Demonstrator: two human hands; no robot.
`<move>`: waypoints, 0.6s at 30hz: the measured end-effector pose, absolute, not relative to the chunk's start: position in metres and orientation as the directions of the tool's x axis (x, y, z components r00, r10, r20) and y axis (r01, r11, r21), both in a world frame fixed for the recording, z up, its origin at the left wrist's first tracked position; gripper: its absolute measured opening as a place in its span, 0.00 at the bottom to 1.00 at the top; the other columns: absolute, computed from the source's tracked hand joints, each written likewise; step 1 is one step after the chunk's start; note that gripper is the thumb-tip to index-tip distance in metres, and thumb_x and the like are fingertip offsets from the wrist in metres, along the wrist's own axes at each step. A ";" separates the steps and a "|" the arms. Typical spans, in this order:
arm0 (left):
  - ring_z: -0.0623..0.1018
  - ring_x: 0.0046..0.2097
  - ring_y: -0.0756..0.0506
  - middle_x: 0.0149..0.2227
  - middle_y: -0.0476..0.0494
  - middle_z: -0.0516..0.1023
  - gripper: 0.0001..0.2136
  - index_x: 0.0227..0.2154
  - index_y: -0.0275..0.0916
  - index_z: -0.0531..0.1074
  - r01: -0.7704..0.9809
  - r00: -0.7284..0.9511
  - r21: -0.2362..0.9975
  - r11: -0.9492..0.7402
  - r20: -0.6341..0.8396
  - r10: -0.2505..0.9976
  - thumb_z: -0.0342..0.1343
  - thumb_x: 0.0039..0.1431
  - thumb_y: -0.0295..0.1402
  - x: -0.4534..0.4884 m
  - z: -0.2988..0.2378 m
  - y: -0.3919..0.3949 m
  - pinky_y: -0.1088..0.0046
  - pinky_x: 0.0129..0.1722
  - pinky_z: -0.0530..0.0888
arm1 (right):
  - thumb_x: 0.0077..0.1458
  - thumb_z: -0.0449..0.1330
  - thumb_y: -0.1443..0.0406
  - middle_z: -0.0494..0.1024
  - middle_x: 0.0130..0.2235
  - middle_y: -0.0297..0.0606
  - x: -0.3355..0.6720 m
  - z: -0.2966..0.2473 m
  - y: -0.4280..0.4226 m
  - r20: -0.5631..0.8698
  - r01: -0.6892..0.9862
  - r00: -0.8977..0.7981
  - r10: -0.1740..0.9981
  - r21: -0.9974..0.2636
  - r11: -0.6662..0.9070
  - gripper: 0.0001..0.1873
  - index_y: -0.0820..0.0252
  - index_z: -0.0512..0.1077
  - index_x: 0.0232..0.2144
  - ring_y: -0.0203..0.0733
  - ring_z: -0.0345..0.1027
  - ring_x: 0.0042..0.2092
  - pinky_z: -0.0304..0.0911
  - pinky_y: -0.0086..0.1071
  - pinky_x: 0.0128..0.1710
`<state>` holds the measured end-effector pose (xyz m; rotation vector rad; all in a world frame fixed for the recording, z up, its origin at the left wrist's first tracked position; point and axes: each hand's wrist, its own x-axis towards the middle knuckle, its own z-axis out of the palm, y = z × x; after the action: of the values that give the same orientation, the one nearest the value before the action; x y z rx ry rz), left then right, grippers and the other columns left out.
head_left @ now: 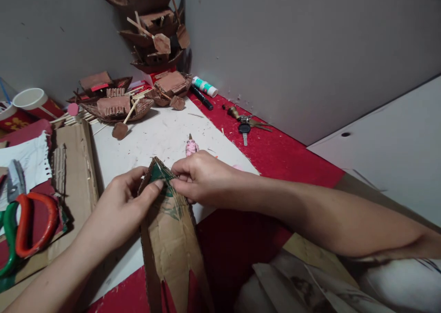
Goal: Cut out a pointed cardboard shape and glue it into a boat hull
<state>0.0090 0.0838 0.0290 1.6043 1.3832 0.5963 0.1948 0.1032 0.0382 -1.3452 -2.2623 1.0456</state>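
Observation:
A long, folded cardboard piece (168,244), shaped like a boat hull, points away from me in the middle of the view. Green print marks the inside of its pointed tip. My left hand (129,200) grips the tip's left side, with the thumb laid on the inner face. On the opposite side, my right hand (200,177) pinches the edge near the point. Whatever lies between those right fingertips is hidden. Just beyond the right hand is a small pink tube (191,146) with a dark nozzle, apparently untouched.
Cardboard model boats (117,107) stand at the back, some stacked against the wall. Scissors (36,226) with red and green handles lie left on cardboard (77,157). Paper cups (31,102) are far left. A marker (201,96), a glue stick (205,86) and keys (244,130) line the right wall.

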 end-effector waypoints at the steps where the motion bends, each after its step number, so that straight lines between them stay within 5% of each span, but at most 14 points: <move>1: 0.76 0.35 0.43 0.34 0.46 0.80 0.18 0.45 0.41 0.76 0.494 0.303 0.868 0.051 -0.227 0.926 0.56 0.57 0.45 0.008 0.028 0.085 0.71 0.33 0.71 | 0.51 0.55 0.72 0.63 0.17 0.27 0.195 0.038 0.103 -0.098 0.631 -0.507 0.856 -0.719 0.291 0.13 0.62 0.62 0.17 0.29 0.50 0.22 0.42 0.28 0.24; 18: 0.70 0.29 0.49 0.27 0.50 0.75 0.11 0.37 0.38 0.76 0.467 0.277 0.882 0.063 -0.214 0.937 0.52 0.61 0.39 0.014 0.026 0.077 0.75 0.27 0.66 | 0.53 0.53 0.72 0.68 0.18 0.29 0.190 0.029 0.104 -0.084 0.552 -0.560 0.824 -0.780 0.296 0.13 0.63 0.65 0.18 0.29 0.54 0.22 0.45 0.26 0.22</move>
<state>0.0140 0.0766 0.0261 1.5594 1.3399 0.5975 0.1904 0.1042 0.0288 -1.2422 -2.2361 1.1411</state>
